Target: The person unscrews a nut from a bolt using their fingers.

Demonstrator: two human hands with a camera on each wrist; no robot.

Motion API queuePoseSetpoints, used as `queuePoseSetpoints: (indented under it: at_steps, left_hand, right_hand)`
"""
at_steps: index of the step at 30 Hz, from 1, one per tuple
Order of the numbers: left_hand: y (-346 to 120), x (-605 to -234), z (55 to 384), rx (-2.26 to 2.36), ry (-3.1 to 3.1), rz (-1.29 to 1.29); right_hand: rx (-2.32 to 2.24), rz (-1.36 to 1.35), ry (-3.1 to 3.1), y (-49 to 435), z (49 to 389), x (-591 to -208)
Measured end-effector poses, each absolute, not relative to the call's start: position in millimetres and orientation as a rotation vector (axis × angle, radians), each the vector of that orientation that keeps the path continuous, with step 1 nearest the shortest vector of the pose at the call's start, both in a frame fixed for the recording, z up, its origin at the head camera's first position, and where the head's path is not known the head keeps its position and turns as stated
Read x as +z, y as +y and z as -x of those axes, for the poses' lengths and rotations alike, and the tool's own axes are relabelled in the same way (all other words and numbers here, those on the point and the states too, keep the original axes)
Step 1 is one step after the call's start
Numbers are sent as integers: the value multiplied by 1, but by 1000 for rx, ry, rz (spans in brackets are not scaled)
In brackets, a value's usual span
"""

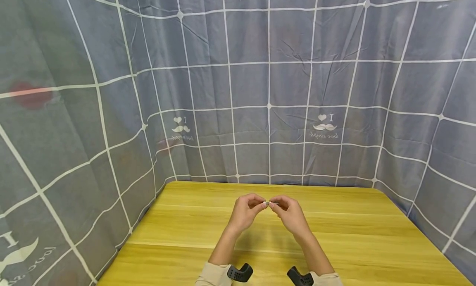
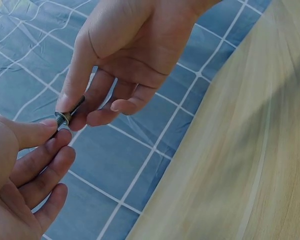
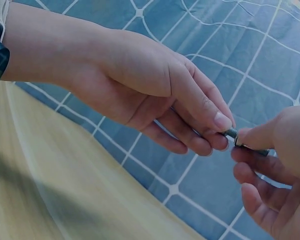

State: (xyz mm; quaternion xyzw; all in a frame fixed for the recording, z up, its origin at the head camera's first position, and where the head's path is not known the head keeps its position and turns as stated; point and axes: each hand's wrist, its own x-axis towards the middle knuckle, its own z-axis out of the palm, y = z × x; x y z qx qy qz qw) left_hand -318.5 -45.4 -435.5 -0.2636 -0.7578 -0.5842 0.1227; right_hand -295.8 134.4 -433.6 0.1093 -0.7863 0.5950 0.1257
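Item 1: threaded bolt, small, metal, one end darker than the rest; location, in the air above the worktop, between the two hands. I see a ring-shaped collar around its shank; whether nut, washer or flange, I cannot tell.

Item 2: left hand; thumb and fingers pinching the bolt's threaded end, beside the collar. The remaining fingers are bent and hold nothing that I can see.

Item 3: right hand; thumb and fingers pinching the darker end, which slants out past the thumb in my right wrist view. Fingertips of both hands lie close together along the bolt.

Item 4: sleeves, pale beige, a pair, left and right, each with a black wrist mount, left and right.

Item 5: worktop, yellow wood-grain in my head view, paler in the wrist views; far corners rounded.

Item 6: grey-blue curtain, white grid lines, hung behind the worktop and along its sides; mirrored lettering and moustache motif.
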Motion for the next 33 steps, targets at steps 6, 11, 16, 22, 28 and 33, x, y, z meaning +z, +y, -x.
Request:
queuePoseSetpoints:
  at_steps: [6,11,16,22,28,33]
  left_hand:
    - [-46,-436,320,-1696,-2213,774]
    - [-47,-435,319,-1702,-2214,774]
    - [-48,-437,319,-1705,-2214,771]
    - [-49,-439,320,-1707,-2239,760]
    - [-47,-429,309,-1715,-2229,760]
    - [-46,-407,289,-1724,-2219,774]
  right_hand:
    - [1726,-265,-2304,134,296,-433]
    - [1729,-223,-2336,134,297,-434]
    - [1760,-284,-2319,134,298,-435]
    - [1753,-286,-2314,133,297,-437]
    - [1741,-259,-2345,133,297,-438]
    - [1757,-291,-2305,133,296,-436]
